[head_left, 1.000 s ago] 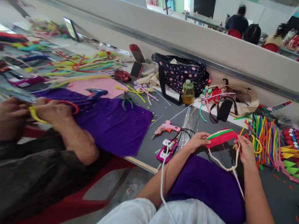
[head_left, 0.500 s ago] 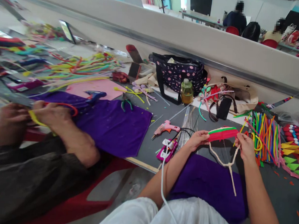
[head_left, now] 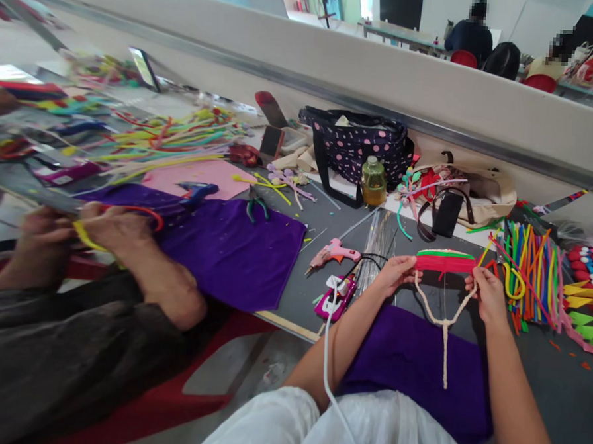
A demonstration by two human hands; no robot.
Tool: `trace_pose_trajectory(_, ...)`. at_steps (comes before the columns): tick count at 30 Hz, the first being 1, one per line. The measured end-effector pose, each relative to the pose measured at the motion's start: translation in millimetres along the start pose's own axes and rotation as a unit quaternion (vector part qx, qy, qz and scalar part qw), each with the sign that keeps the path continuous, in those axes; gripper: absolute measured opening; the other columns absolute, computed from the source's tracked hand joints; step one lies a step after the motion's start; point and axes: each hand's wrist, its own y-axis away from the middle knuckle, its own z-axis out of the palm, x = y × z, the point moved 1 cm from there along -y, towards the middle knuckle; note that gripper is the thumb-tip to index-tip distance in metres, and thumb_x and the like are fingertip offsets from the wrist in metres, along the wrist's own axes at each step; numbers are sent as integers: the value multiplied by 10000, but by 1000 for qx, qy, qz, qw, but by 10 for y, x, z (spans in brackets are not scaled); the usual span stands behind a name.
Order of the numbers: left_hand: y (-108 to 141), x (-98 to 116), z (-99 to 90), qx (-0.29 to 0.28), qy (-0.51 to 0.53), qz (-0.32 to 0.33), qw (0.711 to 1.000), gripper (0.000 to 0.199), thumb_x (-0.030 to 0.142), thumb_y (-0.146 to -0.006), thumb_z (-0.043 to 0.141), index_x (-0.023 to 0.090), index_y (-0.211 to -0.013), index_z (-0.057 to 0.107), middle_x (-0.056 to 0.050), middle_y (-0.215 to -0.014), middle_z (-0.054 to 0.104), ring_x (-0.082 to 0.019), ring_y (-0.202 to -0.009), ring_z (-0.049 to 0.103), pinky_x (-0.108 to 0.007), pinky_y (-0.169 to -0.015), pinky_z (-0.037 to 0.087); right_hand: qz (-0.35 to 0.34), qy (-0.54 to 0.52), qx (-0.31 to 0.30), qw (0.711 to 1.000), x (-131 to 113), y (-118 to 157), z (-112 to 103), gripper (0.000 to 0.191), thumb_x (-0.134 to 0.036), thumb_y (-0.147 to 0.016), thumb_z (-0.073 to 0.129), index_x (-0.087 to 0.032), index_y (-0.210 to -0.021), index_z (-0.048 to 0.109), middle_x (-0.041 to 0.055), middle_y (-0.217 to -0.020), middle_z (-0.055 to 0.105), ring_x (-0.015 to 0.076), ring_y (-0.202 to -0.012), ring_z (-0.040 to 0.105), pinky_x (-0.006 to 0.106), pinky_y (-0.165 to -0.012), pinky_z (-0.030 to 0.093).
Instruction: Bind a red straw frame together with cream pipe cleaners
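Held up level over the table's front part is a flat red and green craft piece (head_left: pixel 445 263) with a pale top edge. My left hand (head_left: pixel 397 275) pinches its left end, and the fingers of my right hand (head_left: pixel 489 293) close on its right end. Below it hangs a cream cord (head_left: pixel 445 352) in a Y shape, its two upper arms reaching toward my hands. A thin thread or wire runs down between those arms. Under the piece, a purple cloth (head_left: pixel 412 370) covers my lap and the table edge.
A pink glue gun (head_left: pixel 333 252) and a magenta power strip (head_left: pixel 335 300) lie to the left. Colourful pipe cleaners (head_left: pixel 535 271) lie at right. Behind stand a bottle (head_left: pixel 373 183) and a dotted bag (head_left: pixel 365 143). A co-worker's hands (head_left: pixel 120 229) hold scissors and something yellow.
The craft piece has turned slightly and is now more level, and the tail of its cord has swung left to hang straight down. Both my hands keep their hold. The camera view has shifted a little.
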Motion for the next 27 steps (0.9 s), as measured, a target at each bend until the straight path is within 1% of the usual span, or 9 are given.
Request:
trace_pose_trajectory(2, -12, 2, 1, 11, 8, -2, 1000, 259, 305, -733, 749, 93, -841, 647, -61, -617, 659, -177, -641, 678, -322, -669, 573, 2, -10, 3, 1000, 10, 1, 0, 422, -513, -603, 782, -175, -761, 586, -9, -550, 639, 84, -396, 535, 138, -301, 280)
trace_pose_trajectory(5, -38, 1, -4, 20, 8, -1, 1000, 218, 257, -728, 752, 91, -825, 648, -44, -583, 640, -171, -618, 671, -321, -664, 575, 2, -13, 11, 1000, 28, 1, -3, 421, -508, -599, 787, -169, -748, 586, -16, -516, 622, 73, -370, 508, 135, -300, 273)
trace_pose_trajectory(9, -62, 9, -2, 23, 9, 4, 1000, 213, 227, -717, 760, 77, -833, 664, -54, -622, 655, -154, -608, 659, -313, -675, 577, -4, -2, 23, 1000, 62, -4, -26, 415, -496, -587, 795, -162, -739, 600, -20, -508, 612, 70, -366, 505, 137, -305, 277)
trace_pose_trajectory(13, -52, 31, 16, 20, 12, 11, 1000, 252, 265, -729, 755, 83, -884, 677, -59, -686, 673, -137, -630, 654, -309, -697, 576, 2, -1, 9, 1000, 74, -8, -40, 428, -514, -588, 787, -161, -746, 602, -2, -541, 635, 85, -380, 526, 149, -308, 285)
trace_pose_trajectory(16, -46, 40, 28, 22, 9, 11, 1000, 275, 240, -699, 780, 88, -905, 680, -47, -683, 671, -127, -614, 648, -286, -666, 572, 6, -1, 15, 1000, 68, -14, -42, 431, -507, -584, 793, -162, -772, 616, 6, -564, 649, 95, -399, 544, 151, -307, 290)
trace_pose_trajectory(18, -54, 38, 29, 25, 7, 5, 1000, 262, 215, -685, 787, 82, -885, 680, -46, -659, 666, -128, -594, 645, -269, -634, 567, 3, 3, 24, 1000, 68, -20, -43, 427, -492, -569, 807, -160, -773, 630, 1, -557, 644, 90, -403, 541, 149, -308, 296)
trace_pose_trajectory(23, -100, 33, 15, 32, 5, -13, 999, 192, 187, -707, 765, 75, -831, 670, -50, -612, 655, -122, -547, 634, -244, -580, 557, -1, -5, 31, 1000, 83, -20, -50, 411, -475, -543, 825, -160, -730, 637, -16, -523, 622, 78, -397, 526, 149, -324, 328)
trace_pose_trajectory(27, -116, 52, 13, 37, 5, -5, 999, 187, 201, -723, 753, 91, -842, 660, -42, -639, 660, -121, -569, 642, -247, -589, 564, 13, -10, 16, 1000, 83, -11, -51, 421, -492, -555, 818, -159, -745, 645, 20, -586, 667, 109, -446, 583, 163, -339, 375)
